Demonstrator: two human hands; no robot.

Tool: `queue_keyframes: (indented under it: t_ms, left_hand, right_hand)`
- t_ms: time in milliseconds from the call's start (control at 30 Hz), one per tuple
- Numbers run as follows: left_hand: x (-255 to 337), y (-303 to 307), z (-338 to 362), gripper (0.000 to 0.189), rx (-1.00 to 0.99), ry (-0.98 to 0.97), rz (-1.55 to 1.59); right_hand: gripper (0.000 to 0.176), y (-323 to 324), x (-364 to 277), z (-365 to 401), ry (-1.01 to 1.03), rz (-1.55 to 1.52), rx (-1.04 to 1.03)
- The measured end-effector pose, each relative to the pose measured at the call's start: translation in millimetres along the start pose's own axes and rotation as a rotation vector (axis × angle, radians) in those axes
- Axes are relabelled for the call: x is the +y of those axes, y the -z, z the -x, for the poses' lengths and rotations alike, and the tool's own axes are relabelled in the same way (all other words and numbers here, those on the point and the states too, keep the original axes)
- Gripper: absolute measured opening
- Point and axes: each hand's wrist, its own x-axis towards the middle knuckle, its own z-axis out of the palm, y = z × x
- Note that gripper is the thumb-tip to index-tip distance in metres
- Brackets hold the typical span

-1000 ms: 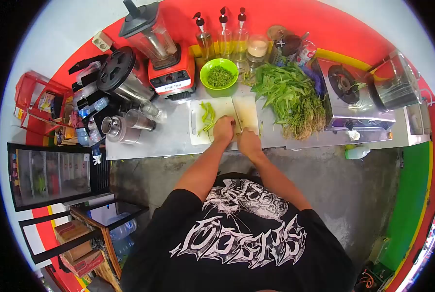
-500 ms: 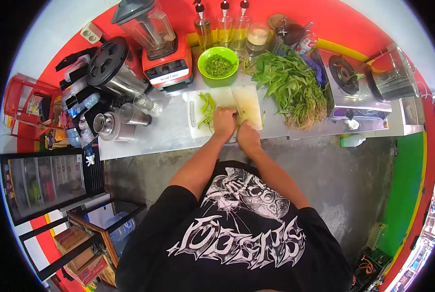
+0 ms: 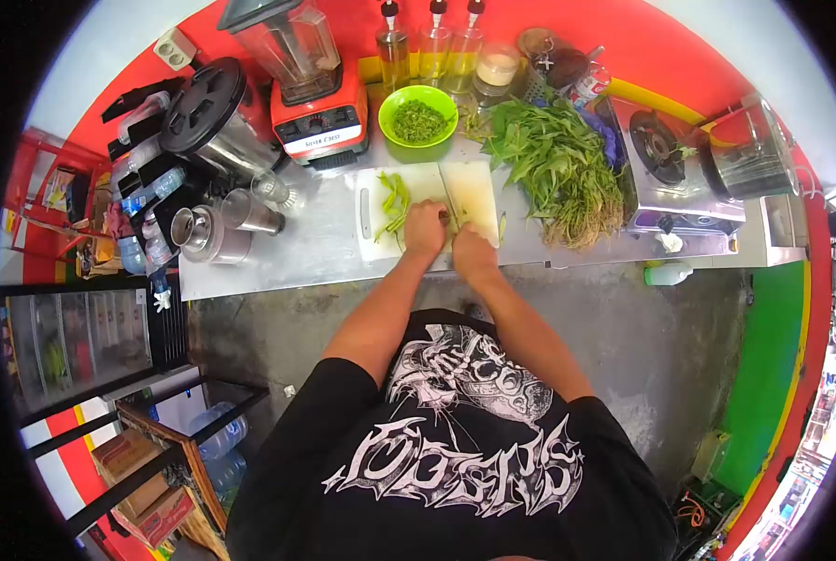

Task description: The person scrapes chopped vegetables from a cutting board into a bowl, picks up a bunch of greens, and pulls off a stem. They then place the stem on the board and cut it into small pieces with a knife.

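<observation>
With the right hand [image 3: 475, 252] closed, grips a slim metal-bladed knife [image 3: 449, 193] over the white rectangular cutting board [image 3: 425, 180]. Curls the left hand [image 3: 425, 227] shut beside the blade, any pinched item hidden. Has slender bright-green vegetables [image 3: 395, 208] lying left of the left hand, near a round lime-green bowl [image 3: 420, 151].

- A metal-topped counter [image 3: 320, 243] ran along a red wall.
- A white cutting board [image 3: 480, 179] lay flat near its front edge, a green scrap [image 3: 502, 227] just beside it.
- Behind the board stood a lime-green bowl [image 3: 418, 151]; to the right, a heap of leafy greens [image 3: 554, 154] lay with its roots toward the front.
- A red-based blender [image 3: 320, 129], a black-lidded metal container [image 3: 240, 140] and a smaller metal canister [image 3: 217, 237] occupied the left.
- Three pump bottles [image 3: 432, 64] lined the back.
- A metal stove [image 3: 675, 206] stood at right.
</observation>
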Motion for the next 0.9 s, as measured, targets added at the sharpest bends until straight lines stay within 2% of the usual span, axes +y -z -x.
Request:
queue_keyframes:
  t_ms: [67,267,367,467,600,700,767,900]
  left_hand:
    - [4,3,2,0.009,0.016,0.000,-0.034]
    - [16,7,11,0.016,0.086,0.011,-0.039]
    - [9,6,14,0.017,0.103,-0.026,-0.021]
    - [8,17,13,0.019,0.034,-0.008,-0.027]
    - [-12,14,4,0.019,-0.012,-0.075,0.028]
    - [-17,10,6,0.018,-0.006,-0.057,0.070]
    - [-11,11,3,0.018,-0.028,0.026,0.019]
    - [-4,17,-1,0.019,-0.041,0.044,0.000]
  right_hand:
    - [0.028,12,-5,2,0.003,0.062,-0.032]
    - [0.029,-16,3,9,-0.030,0.028,0.025]
    - [0.029,8,-9,3,-0.045,-0.048,-0.037]
    - [0.029,9,-5,2,0.051,0.089,-0.009]
    - [0.028,-1,-12,16,0.001,0.017,0.019]
    - [0.028,-11,-7,1,-0.054,-0.001,0.016]
    - [0.028,-2,-10,-13,0.005,0.036,0.000]
    - [0.027,9,-27,6,0.042,0.087,-0.011]
